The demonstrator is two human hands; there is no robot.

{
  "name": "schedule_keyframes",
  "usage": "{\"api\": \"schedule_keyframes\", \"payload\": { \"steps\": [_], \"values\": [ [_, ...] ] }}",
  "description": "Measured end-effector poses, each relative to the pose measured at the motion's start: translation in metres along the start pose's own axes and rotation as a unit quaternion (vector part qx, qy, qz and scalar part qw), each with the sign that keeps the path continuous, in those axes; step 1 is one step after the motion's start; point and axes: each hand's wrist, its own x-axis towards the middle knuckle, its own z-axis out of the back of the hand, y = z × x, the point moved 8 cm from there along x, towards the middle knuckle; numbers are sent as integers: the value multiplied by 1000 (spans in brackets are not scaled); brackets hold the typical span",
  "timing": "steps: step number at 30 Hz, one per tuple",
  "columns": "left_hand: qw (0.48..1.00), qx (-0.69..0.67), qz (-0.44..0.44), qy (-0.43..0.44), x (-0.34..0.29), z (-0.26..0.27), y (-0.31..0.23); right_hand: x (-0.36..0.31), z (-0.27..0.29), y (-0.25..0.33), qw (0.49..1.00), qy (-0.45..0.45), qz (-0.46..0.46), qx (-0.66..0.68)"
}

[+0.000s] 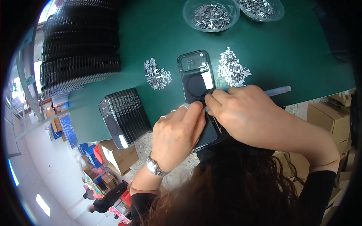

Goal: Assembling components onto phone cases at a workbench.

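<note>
A clear phone case (196, 81) with a dark back panel, a ring mark and a white label lies lengthwise in front of me at the table edge. My left hand (177, 130) is closed over its left side, thumb and forefinger pressed against the case. My right hand (241, 109) pinches at the case's right edge, its fingertips close to the left ones. Whatever small thing the right fingertips hold is hidden. Small silvery metal pieces lie in one pile (157, 75) left of the case and another pile (232, 67) right of it.
Two clear bowls (187, 20) of metal pieces stand at the far side of the green table (128, 75). A row of phone cases (124, 116) stands at left, with taller stacks (79, 56) behind. A translucent pen-like tube (278, 91) lies beyond my right wrist. Cardboard boxes (324, 118) stand below.
</note>
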Motion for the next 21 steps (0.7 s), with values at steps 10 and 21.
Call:
{"api": "schedule_keyframes", "payload": {
  "steps": [10,21],
  "values": [
    [998,-36,30,-40,5,53,-4,3,34,2,961,-266,60,39],
    [880,-414,202,110,-31,53,36,-5,61,-2,876,-460,120,85]
  ]
}}
